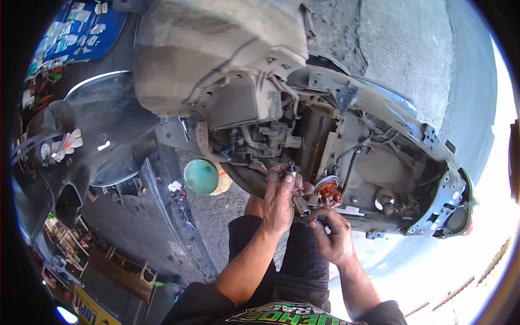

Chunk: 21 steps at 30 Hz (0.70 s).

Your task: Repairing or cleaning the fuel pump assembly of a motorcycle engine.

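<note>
Short grey metal cylinder [301,205] being held in left grip [279,203]: likely stiff, slick, best pinched mid-barrel; right grip [334,233], hold unclear.

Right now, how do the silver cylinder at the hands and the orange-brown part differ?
Shape: the silver cylinder is slim and even; the orange-brown part is broader, irregular, with a round grey rim.
Hold: the cylinder appears held in the left hand; the orange-brown part shows no hand gripping it.
Shared: both are close to the right hand.
</note>
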{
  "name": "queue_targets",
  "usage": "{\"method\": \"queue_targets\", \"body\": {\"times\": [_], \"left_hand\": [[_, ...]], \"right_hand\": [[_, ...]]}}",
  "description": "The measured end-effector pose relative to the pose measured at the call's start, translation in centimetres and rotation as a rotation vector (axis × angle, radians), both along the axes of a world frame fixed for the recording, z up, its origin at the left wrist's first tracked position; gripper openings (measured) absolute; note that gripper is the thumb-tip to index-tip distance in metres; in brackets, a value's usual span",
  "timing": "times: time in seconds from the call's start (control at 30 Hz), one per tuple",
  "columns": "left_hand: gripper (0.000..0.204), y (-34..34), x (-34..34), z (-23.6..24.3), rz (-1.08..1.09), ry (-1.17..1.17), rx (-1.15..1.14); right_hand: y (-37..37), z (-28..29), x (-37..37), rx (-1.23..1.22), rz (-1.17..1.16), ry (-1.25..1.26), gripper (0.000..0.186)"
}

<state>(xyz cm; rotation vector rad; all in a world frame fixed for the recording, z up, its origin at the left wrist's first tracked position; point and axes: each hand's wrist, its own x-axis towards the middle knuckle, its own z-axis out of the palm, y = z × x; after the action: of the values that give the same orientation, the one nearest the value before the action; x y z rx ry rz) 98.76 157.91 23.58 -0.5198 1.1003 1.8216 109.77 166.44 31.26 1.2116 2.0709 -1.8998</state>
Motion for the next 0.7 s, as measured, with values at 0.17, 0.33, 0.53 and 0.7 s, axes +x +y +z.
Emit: {"method": "queue_targets", "body": {"times": [0.17, 0.33, 0.53, 0.7], "left_hand": [[0.027, -0.6, 0.7, -1.1, -0.055, -0.23, 0.127], [0.023, -0.9, 1.0, -0.8, -0.139, -0.299, 0.123], [0.03, -0.5, 1.9, -1.1, -0.122, -0.106, 0.019], [0.023, -1.2, 1.5, -0.9, -0.1, -0.231, 0.138]], "right_hand": [[0.7, 0.1, 1.5, -0.094, -0.071, -0.031, 0.013], [0.5, -0.6, 1.7, -0.043, -0.033, 0.032, 0.012], [0.2, -0.6, 1.5, -0.058, -0.113, -0.044, 0.016], [-0.4, -1.2, 1.5, -0.067, -0.342, -0.091, 0.014]]}}
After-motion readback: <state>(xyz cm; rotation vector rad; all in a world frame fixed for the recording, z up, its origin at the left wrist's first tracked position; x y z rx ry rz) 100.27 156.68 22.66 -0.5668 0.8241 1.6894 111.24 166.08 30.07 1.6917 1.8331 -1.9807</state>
